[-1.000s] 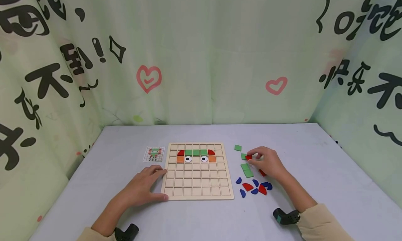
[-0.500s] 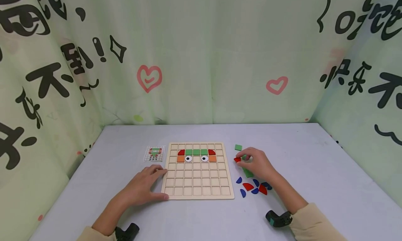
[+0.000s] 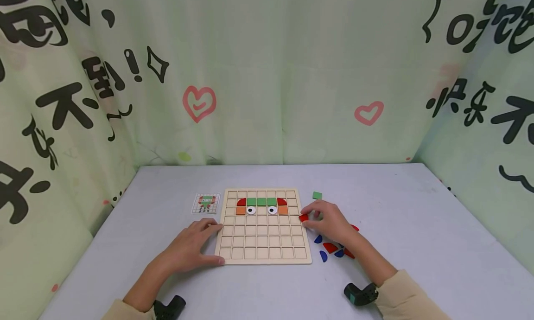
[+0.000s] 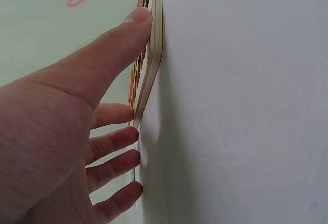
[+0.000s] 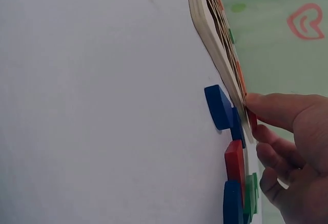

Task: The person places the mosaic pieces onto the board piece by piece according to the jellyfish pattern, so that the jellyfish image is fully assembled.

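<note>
A wooden grid board (image 3: 263,242) lies on the table, with a row of green squares (image 3: 261,201) between red quarter-round pieces (image 3: 282,201), and orange squares and two eye pieces below them. My left hand (image 3: 189,246) rests at the board's left side, thumb on the near corner and fingertips along the edge. Between thumb and fingertips, my right hand (image 3: 331,222) pinches a red wooden piece (image 3: 303,217) right at the board's right edge; in the right wrist view the fingers partly cover this red piece (image 5: 251,120).
Right of the board lie loose blue half-round pieces (image 3: 323,256), red pieces (image 3: 330,247) and a green square (image 3: 317,195); others are partly hidden under the right hand. A small pattern card (image 3: 206,203) lies left of the board. A printed curtain (image 3: 279,79) hangs behind the table.
My right hand has moved left with the red piece, from among the loose pieces to the board's right edge. The left hand has stayed in place.
</note>
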Tool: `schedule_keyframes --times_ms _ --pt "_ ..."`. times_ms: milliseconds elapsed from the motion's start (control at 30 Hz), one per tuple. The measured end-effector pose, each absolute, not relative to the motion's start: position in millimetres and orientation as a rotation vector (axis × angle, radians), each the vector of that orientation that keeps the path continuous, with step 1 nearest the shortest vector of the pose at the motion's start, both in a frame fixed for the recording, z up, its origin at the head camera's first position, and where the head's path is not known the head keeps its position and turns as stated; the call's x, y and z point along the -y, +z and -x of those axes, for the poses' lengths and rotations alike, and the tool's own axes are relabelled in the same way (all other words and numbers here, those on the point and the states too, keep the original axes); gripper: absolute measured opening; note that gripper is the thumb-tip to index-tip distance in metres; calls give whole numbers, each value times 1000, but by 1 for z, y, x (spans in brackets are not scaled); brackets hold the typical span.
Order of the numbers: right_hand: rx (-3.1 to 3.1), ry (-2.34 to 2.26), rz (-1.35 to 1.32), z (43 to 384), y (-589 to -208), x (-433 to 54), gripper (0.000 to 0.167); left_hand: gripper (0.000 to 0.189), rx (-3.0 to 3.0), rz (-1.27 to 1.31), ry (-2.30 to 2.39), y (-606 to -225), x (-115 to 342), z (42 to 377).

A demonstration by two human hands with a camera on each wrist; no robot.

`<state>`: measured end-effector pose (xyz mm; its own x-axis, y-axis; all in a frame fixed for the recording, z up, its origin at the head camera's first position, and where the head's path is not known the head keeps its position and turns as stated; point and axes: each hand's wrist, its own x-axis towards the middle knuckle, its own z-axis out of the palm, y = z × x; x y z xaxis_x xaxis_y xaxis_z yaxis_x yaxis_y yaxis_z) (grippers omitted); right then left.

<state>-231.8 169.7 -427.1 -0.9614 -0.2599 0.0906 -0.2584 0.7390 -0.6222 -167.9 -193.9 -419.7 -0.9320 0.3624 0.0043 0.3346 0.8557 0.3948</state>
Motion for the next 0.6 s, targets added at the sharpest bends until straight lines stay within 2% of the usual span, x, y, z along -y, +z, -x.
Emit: schedule_keyframes --times_ms 600 --pt "-2894 -1055 532 233 -429 -155 24 81 -2957 -565 613 -420 194 168"
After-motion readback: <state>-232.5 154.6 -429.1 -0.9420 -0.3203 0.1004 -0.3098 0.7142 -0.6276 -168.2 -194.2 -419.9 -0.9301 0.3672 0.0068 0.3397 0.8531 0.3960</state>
